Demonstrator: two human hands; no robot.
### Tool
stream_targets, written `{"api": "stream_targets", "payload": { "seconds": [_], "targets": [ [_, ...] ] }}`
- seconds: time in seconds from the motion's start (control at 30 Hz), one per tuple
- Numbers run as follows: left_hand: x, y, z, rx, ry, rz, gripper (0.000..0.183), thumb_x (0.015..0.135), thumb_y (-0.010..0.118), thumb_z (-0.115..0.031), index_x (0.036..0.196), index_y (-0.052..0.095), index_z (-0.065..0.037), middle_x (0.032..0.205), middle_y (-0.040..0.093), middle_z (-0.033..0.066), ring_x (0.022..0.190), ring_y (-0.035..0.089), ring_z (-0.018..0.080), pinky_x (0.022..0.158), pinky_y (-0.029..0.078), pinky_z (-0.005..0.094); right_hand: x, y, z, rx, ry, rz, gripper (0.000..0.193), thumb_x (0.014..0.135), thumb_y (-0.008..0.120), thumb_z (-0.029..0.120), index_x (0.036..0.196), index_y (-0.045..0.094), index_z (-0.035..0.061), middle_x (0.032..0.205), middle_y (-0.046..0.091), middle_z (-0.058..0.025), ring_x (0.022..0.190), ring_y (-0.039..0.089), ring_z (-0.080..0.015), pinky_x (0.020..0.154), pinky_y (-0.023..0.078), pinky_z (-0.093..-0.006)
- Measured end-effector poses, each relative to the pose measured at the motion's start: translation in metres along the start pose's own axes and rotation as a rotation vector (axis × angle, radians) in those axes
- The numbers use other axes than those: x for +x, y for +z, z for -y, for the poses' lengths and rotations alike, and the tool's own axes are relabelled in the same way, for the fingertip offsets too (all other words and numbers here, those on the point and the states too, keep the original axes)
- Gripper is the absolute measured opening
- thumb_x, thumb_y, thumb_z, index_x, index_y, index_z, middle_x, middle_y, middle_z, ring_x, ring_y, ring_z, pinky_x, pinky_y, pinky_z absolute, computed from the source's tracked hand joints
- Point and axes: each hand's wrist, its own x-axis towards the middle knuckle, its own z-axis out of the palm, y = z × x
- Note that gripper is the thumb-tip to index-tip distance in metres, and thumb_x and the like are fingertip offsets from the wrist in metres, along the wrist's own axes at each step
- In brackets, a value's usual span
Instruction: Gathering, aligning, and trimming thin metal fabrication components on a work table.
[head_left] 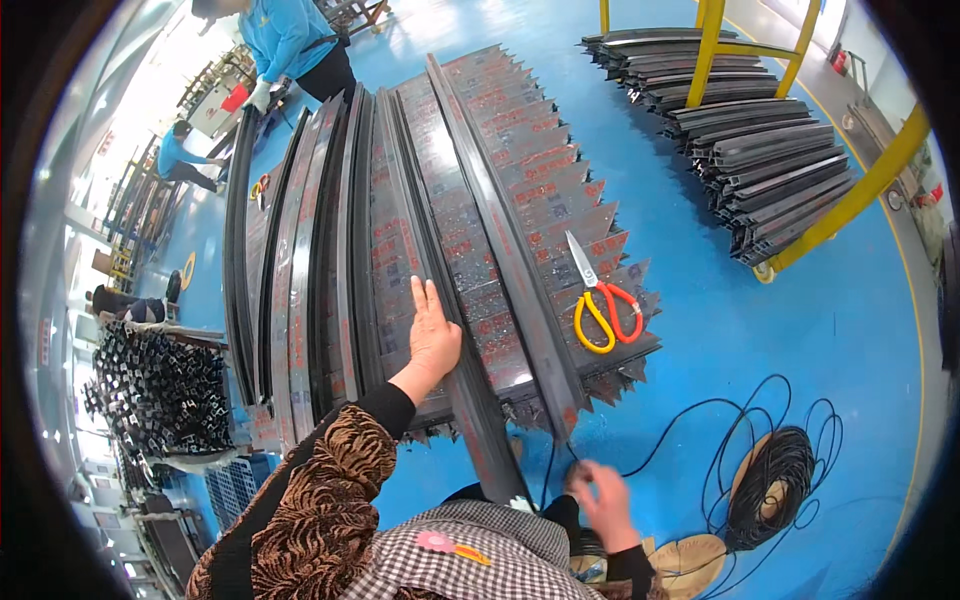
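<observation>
My left hand (432,335) lies flat, fingers together, on a long dark metal profile (470,210) that runs away from me across a stack of similar profiles wrapped in printed film (540,190). My right hand (603,500) is low near the profile's near end, fingers pinched on a thin black rubber strip (660,445) that trails off to a coil (770,485) on the floor. A pair of scissors with one yellow and one red handle (600,300) rests on the stack to the right of my left hand.
More dark profiles (290,260) lie to the left. A yellow cart (850,200) loaded with profiles stands at the right rear. A person in blue (290,40) works at the far end. Short profile offcuts (165,390) are piled at left on the blue floor (780,340).
</observation>
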Motion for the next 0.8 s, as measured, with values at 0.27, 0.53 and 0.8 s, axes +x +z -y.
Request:
{"api": "stream_targets", "payload": {
  "seconds": [0.27,0.53,0.8],
  "targets": [
    [0.000,-0.003,0.006,0.117,0.020,0.034,0.074,0.076,0.048,-0.005,0.141,0.014,0.005,0.150,0.002,0.0252,0.125,0.037,0.0424,0.097,0.038,0.0380,0.205,-0.055,-0.014,-0.389,-0.324,-0.245,0.037,0.073,0.064,0.008,0.108,0.055,0.0031,0.093,0.053,-0.0113,0.078,0.053,-0.0264,0.062,0.045,-0.0356],
    [0.000,-0.006,0.007,0.131,0.047,0.021,0.075,0.077,0.047,-0.004,0.142,0.012,0.004,0.150,0.003,0.0235,0.128,0.033,0.0418,0.099,0.037,0.0377,0.241,-0.034,-0.031,-0.501,-0.162,0.038,0.057,0.069,0.067,0.009,0.122,0.046,0.0057,0.097,0.051,-0.0152,0.073,0.056,-0.0317,0.065,0.048,-0.0380],
    [0.003,0.005,-0.004,0.024,0.139,-0.075,0.069,0.079,0.046,-0.004,0.141,0.016,0.004,0.148,0.010,0.0261,0.104,0.054,0.0429,0.082,0.048,0.0406,0.256,-0.040,-0.050,0.053,0.042,0.107,0.068,0.067,0.061,0.001,0.130,0.037,0.0048,0.089,0.057,-0.0156,0.071,0.059,-0.0278,0.065,0.051,-0.0350]
  ]
}}
